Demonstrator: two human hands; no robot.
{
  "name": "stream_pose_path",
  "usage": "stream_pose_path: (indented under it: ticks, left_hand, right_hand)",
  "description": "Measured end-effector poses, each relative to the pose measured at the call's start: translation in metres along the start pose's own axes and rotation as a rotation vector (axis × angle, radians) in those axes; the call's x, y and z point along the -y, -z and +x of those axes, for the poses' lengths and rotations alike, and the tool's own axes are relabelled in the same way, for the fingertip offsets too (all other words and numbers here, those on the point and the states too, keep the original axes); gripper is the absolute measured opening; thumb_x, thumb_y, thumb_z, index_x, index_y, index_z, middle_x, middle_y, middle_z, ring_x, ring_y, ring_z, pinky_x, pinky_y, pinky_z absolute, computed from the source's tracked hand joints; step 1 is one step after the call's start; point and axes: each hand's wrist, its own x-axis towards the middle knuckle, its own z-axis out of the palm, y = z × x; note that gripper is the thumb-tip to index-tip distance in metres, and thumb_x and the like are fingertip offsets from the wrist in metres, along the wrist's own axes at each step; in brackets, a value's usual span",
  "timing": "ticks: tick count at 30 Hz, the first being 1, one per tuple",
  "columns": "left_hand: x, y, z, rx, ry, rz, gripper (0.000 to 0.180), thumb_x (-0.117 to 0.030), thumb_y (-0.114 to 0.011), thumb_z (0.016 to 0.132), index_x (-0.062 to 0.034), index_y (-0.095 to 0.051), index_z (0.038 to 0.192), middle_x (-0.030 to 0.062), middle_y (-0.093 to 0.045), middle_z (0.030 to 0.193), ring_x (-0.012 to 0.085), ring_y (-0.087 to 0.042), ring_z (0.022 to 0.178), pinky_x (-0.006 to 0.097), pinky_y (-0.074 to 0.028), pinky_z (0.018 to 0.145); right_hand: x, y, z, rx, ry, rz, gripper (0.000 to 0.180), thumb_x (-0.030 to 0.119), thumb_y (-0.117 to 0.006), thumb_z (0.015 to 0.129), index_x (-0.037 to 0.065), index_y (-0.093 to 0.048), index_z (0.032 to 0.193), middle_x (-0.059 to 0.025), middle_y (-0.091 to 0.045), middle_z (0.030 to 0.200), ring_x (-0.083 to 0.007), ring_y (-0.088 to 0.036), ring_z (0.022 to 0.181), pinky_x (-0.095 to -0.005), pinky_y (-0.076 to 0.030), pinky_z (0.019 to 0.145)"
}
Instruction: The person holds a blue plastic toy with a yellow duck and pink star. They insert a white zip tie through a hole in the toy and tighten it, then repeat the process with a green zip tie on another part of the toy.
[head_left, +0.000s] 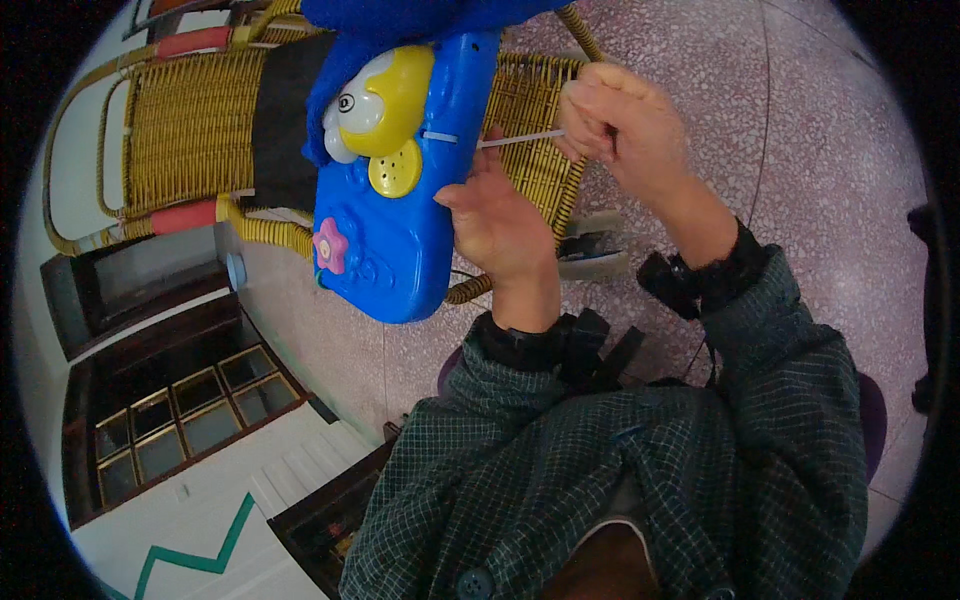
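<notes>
A blue plastic toy panel [405, 255] lies tilted over a wicker chair, with a yellow and white animal figure [405, 95], a yellow round piece with small holes [395, 172] and a pink flower [329, 246] on its face. My left hand [505, 225] grips the panel's right edge, the thumb in front and the other fingers partly hidden behind. A white cable tie [525, 138] loops through the panel near that edge, and its tail stretches out to the right. The tail's end is pinched in the closed fingers of my right hand [625, 125].
Blue fabric [400, 15] covers the panel's top. The wicker chair [190, 125] has red-wrapped arms and a black cloth [285, 125] across it. Beneath lies a speckled tile floor [800, 180]. A dark wooden window frame [195, 400] is at the left.
</notes>
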Motion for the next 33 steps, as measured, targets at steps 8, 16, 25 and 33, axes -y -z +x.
stream_pose_path:
  ticks: [8, 16, 25, 33]
  left_hand:
    - [0.003, 0.016, 0.000, 0.107, 0.204, -0.158, 0.066, -0.052, -0.052, 0.079, -0.0051, -0.040, 0.124, 0.0101, -0.047, 0.122, 0.0251, -0.046, 0.109, 0.040, -0.033, 0.092]
    - [-0.001, 0.007, 0.000, 0.093, 0.073, 0.005, 0.051, -0.042, -0.049, 0.085, -0.0031, -0.045, 0.118, 0.0118, -0.053, 0.110, 0.0239, -0.051, 0.100, 0.037, -0.038, 0.089]
    - [-0.001, 0.004, -0.001, 0.111, 0.239, 0.201, 0.027, -0.021, -0.046, 0.089, -0.0023, -0.049, 0.108, 0.0134, -0.058, 0.099, 0.0217, -0.055, 0.091, 0.033, -0.043, 0.081]
    - [-0.007, -0.002, -0.005, 0.158, 0.299, 0.247, 0.026, -0.022, -0.045, 0.090, -0.0019, -0.051, 0.105, 0.0121, -0.058, 0.096, 0.0215, -0.055, 0.090, 0.034, -0.044, 0.080]
  right_hand:
    - [0.044, -0.037, -0.015, 0.012, -0.054, -0.011, 0.021, 0.011, -0.050, 0.082, 0.003, -0.043, 0.064, 0.0006, -0.040, 0.058, -0.0069, -0.035, 0.053, -0.0214, -0.028, 0.048]
    - [0.036, -0.015, -0.004, 0.001, 0.020, -0.156, 0.026, 0.014, -0.046, 0.088, 0.005, -0.041, 0.064, -0.0005, -0.043, 0.057, -0.0057, -0.035, 0.048, -0.0203, -0.030, 0.046]
    - [0.046, 0.027, 0.006, -0.113, 0.101, 0.108, 0.036, 0.030, -0.037, 0.092, 0.001, -0.050, 0.074, -0.0143, -0.056, 0.068, -0.0095, -0.043, 0.043, -0.0219, -0.038, 0.046]
    - [0.052, 0.026, 0.007, -0.352, -0.128, -0.184, 0.042, 0.034, -0.036, 0.093, 0.001, -0.051, 0.072, -0.0140, -0.060, 0.072, -0.0097, -0.045, 0.044, -0.0207, -0.039, 0.045]
